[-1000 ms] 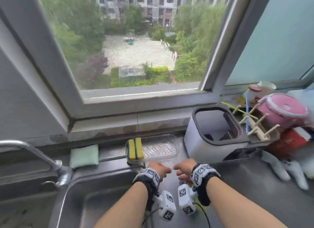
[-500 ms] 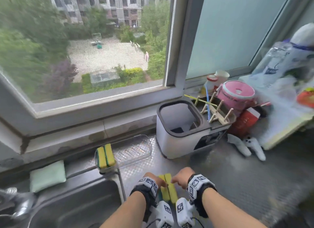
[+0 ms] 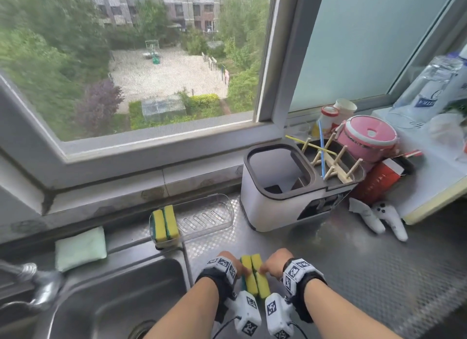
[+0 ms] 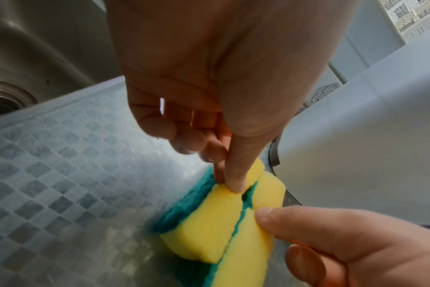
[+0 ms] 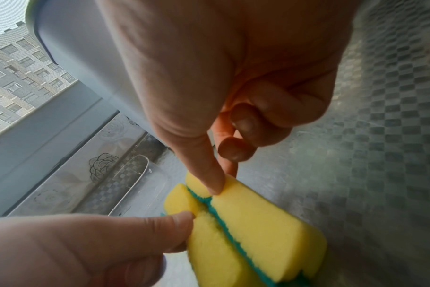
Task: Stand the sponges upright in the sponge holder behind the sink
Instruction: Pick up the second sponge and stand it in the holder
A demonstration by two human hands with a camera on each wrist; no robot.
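Two yellow sponges with green scouring sides stand on edge side by side on the steel counter (image 3: 328, 275), just right of the sink. My left hand (image 3: 241, 271) pinches the left sponge (image 3: 246, 265) between thumb and forefinger; the left wrist view shows that grip (image 4: 226, 182) on the left sponge (image 4: 204, 223). My right hand (image 3: 264, 270) pinches the right sponge (image 3: 257, 261) the same way, as the right wrist view (image 5: 224, 180) shows on the right sponge (image 5: 258, 233). The clear sponge holder (image 3: 209, 216) lies behind the sink, with two sponges (image 3: 164, 223) upright at its left end.
The sink basin (image 3: 121, 300) and faucet (image 3: 32, 283) are on the left, with a pale green pad (image 3: 80, 247) on the ledge behind. A white bin (image 3: 273, 199), a wooden rack (image 3: 333, 161) and a pink pot (image 3: 366, 136) crowd the right back.
The head view has swung right and down. The two sponges, unseen a second ago, now show between my hands, which stay close together on the counter.
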